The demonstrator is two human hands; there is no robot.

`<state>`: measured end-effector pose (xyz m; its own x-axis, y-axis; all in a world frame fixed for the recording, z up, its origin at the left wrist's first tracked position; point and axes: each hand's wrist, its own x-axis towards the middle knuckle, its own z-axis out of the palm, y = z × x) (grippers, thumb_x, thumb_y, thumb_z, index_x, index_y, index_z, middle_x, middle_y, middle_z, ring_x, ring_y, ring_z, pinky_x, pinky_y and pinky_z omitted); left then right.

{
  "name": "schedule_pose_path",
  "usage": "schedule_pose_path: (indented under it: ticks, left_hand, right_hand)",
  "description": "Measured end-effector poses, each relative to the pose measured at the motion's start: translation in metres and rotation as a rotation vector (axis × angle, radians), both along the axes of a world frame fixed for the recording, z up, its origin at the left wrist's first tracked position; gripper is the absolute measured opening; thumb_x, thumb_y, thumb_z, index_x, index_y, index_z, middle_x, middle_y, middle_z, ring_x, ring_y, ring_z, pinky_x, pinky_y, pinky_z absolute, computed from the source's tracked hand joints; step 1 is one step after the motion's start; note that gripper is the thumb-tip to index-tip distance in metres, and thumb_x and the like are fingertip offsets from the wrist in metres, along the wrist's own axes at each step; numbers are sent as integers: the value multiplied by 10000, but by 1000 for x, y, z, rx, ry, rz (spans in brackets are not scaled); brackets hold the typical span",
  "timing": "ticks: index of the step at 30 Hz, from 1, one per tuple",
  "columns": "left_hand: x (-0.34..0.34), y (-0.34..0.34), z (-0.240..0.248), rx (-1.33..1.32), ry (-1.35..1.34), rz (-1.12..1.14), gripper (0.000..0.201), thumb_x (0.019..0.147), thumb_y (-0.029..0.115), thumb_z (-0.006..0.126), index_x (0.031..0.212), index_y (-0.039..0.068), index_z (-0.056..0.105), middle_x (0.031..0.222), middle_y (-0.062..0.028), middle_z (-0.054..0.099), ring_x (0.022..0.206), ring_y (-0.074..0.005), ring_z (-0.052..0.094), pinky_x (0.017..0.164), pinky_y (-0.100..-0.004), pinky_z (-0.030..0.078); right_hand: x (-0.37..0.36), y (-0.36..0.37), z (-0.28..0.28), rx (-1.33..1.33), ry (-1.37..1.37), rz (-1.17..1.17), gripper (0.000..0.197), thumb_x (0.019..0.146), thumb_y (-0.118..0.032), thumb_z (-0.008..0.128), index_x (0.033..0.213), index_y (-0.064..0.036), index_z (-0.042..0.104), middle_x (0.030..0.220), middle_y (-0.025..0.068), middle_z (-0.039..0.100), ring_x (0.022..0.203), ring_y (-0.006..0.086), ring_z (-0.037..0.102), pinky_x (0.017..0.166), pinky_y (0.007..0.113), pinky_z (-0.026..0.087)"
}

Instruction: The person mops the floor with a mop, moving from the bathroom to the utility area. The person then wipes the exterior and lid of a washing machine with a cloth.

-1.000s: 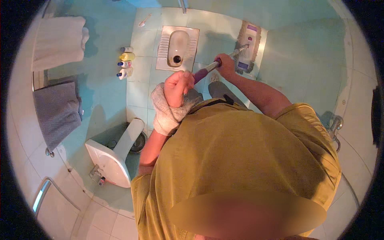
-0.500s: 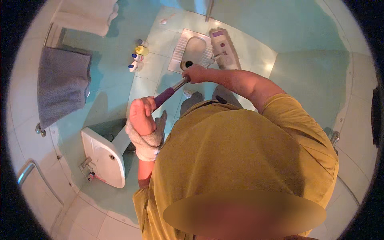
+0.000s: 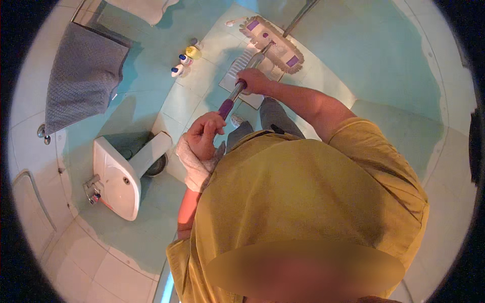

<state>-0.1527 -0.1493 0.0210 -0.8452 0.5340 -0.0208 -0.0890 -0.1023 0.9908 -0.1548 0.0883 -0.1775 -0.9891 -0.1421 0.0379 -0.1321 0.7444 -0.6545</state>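
A flat mop with a fringed pale head (image 3: 280,49) and purple patches lies across the far side of the squat toilet (image 3: 239,64), partly covering it. Its metal handle runs back toward me and ends in a purple grip (image 3: 226,109). My right hand (image 3: 254,81) is closed round the metal part of the handle. Lower down, at the purple grip, my left hand (image 3: 204,132) holds the handle's end, its fingers partly curled. A pale cloth (image 3: 192,162) is wrapped about my left wrist.
Several bottles (image 3: 185,60) stand on the tiles left of the toilet. A white washbasin (image 3: 121,182) on a pedestal is at my left, below a hanging grey towel (image 3: 83,76). A pole (image 3: 299,19) slants behind the mop head. My foot (image 3: 236,120) is near the toilet.
The mop head has swung from the toilet's right side to its far side and turned. Both hands have shifted with the handle, the left one up and to the right. The view has shifted too.
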Motion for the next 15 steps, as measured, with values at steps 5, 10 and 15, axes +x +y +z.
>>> schedule_pose_path:
  ticks: [5,10,15]
  left_hand:
    - [-16,76,58,-27,207,-464,186,805,46,513,623,9,496,664,-77,522,700,-209,497,848,-377,408]
    - [-33,122,85,-12,131,-131,334,860,101,546,564,26,411,644,-56,486,684,-186,465,701,-330,400]
    - [-39,158,70,47,223,-70,352,874,109,545,557,48,403,591,-37,462,652,-171,458,714,-346,401]
  right_hand:
    - [11,40,10,-203,345,-269,207,596,-132,660,771,-103,553,736,106,575,680,337,552,615,420,420]
    - [-29,77,28,-325,231,-198,193,591,-82,634,755,-133,545,712,84,556,713,323,550,643,412,410]
    - [-64,108,32,-261,289,-102,66,739,-130,569,795,-161,556,789,31,570,824,282,563,733,397,401]
